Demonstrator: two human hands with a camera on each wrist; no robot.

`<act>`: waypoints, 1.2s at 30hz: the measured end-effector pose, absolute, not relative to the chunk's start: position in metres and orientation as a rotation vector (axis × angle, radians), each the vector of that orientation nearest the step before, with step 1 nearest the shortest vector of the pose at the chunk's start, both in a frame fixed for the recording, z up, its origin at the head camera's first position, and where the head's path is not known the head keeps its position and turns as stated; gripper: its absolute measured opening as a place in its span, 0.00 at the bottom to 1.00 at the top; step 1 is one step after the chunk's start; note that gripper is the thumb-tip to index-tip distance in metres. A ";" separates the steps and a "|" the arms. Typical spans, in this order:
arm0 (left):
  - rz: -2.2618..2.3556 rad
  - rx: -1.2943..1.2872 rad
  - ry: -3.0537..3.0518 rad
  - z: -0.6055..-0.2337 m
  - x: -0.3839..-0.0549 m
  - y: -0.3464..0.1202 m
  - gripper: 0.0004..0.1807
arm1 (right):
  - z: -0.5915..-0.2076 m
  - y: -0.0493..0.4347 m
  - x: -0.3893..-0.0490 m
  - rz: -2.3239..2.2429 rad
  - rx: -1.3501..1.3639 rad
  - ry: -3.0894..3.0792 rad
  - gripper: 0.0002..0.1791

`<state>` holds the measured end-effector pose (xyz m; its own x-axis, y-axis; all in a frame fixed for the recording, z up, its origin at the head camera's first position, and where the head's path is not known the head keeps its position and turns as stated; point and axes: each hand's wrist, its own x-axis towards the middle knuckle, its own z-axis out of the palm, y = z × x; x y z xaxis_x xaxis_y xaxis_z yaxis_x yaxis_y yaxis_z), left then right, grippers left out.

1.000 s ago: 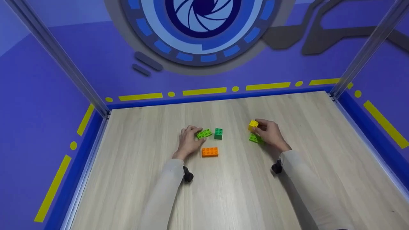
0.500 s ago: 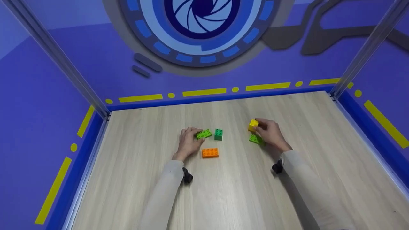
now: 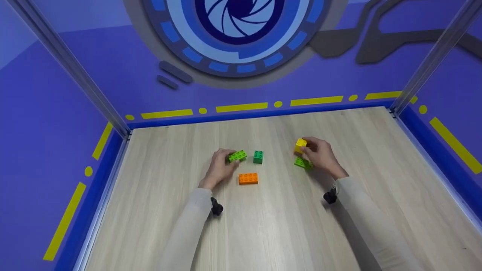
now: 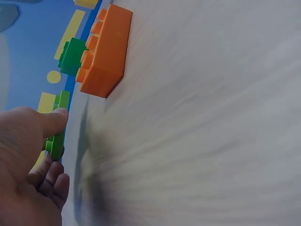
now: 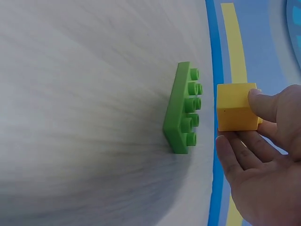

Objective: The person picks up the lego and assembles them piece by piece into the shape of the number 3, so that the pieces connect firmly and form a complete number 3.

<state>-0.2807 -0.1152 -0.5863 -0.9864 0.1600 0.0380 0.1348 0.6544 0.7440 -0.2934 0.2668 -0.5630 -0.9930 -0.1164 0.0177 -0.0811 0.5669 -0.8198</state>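
Observation:
Between thumb and fingers my left hand point(image 3: 219, 166) pinches a thin light green toy brick point(image 3: 237, 156). In the left wrist view that light green brick point(image 4: 58, 127) is held off the table. My right hand point(image 3: 321, 153) pinches a yellow toy brick point(image 3: 300, 145), which appears raised in the right wrist view point(image 5: 236, 107). Just below the yellow brick, a second flat light green brick point(image 3: 302, 162) lies studs up on the table, partly covered by the right hand. A dark green brick point(image 3: 258, 157) stands right of the left hand, and an orange brick point(image 3: 248, 178) lies nearer me.
The pale wooden table point(image 3: 278, 222) is closed in by a blue-purple back wall point(image 3: 113, 75) and side walls. Metal posts point(image 3: 433, 56) stand at the back corners. Black wrist cameras point(image 3: 217, 206) sit at both cuffs.
My left hand has lifted its light green brick slightly and shifted left. The right hand, with the yellow brick, has moved up a little. The other bricks have stayed in place.

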 end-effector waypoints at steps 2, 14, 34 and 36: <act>1.279 0.249 2.826 -0.583 -0.280 -0.116 0.23 | -0.560 0.267 -0.292 -1.436 -0.177 2.747 0.25; 1.258 0.264 2.843 -0.567 -0.265 -0.116 0.23 | -0.550 0.265 -0.285 -1.456 -0.241 2.741 0.24; 1.202 0.457 2.812 -0.552 -0.236 -0.110 0.22 | -0.550 0.263 -0.269 -1.461 -0.398 2.790 0.23; 1.203 0.464 2.802 -0.551 -0.234 -0.108 0.22 | -0.549 0.262 -0.268 -1.459 -0.414 2.795 0.23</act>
<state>-0.2335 -0.1082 -0.5507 -0.9531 0.2957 0.0652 0.2509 0.6506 0.7168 -0.2676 0.2621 -0.5491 -0.9655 -0.2112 0.1526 -0.2460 0.5453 -0.8014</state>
